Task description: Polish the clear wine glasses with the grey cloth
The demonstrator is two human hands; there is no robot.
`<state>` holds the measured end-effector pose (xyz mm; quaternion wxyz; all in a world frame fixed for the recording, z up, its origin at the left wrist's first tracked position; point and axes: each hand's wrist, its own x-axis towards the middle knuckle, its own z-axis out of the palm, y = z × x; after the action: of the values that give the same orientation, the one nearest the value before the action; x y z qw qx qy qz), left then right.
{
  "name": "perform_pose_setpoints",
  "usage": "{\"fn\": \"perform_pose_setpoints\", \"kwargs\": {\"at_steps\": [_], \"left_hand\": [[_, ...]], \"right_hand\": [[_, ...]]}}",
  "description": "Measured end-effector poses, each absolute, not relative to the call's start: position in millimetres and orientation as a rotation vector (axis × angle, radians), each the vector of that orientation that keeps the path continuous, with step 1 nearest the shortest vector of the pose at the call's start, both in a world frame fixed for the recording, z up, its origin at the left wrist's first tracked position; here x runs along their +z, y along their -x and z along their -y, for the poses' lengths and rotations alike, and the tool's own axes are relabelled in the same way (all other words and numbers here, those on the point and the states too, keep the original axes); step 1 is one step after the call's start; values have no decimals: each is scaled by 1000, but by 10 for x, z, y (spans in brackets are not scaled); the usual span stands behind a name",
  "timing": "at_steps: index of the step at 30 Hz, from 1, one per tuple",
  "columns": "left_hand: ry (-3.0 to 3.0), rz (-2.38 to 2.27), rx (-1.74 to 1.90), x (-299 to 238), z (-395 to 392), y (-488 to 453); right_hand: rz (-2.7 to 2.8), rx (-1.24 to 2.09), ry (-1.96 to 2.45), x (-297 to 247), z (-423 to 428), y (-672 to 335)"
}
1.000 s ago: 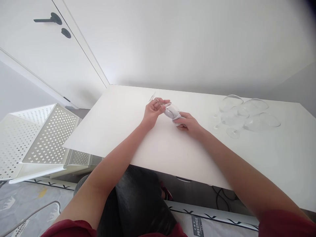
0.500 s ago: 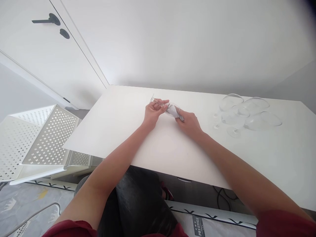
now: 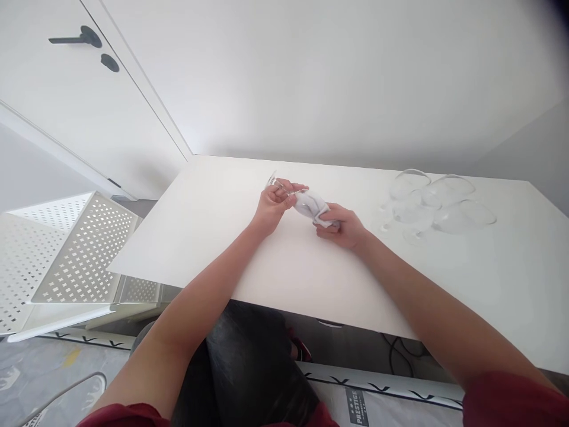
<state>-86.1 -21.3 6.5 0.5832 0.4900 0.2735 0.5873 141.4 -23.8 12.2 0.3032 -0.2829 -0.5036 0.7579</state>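
Observation:
My left hand (image 3: 272,206) is closed round the stem of a clear wine glass (image 3: 303,201), which lies on its side in the air above the white table (image 3: 186,225). Its round foot points up and left, its bowl toward my right hand (image 3: 340,225). A pale cloth (image 3: 323,214) is pinched in my right fingers at the rim of the glass, and part of it shows white inside the bowl. To the right, several clear wine glasses (image 3: 464,216) stand close together on the table.
A white perforated metal stand (image 3: 84,255) is left of the table. Beyond it is a white door with a dark handle (image 3: 82,37). A white wall (image 3: 333,77) rises behind the table's far edge. Black cables (image 3: 400,356) hang below the near edge.
My right hand has turned at the rim, with its fingers now over and under the cloth, and more cloth shows at the bowl's mouth. My left hand keeps its hold on the stem.

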Motion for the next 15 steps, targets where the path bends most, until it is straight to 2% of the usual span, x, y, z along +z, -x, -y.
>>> {"fn": "perform_pose_setpoints", "kwargs": {"at_steps": [3,7,9,13,15], "left_hand": [[-1133,-566,1353,96,216,856],[-1166,-542,1375,93,223,870],[-1195,-582,1399,69,222,871],[-1146,-758,1452,18,204,827],[-1092,-790,1472,12,194,799]], "right_hand": [[1218,2149,531,122,260,-1436],[1368,2010,597,106,282,-1433],[1591,1722,769,74,274,-1418],[1931,946,1135,-34,240,-1363],[1959,726,1249,-78,238,-1327]]}}
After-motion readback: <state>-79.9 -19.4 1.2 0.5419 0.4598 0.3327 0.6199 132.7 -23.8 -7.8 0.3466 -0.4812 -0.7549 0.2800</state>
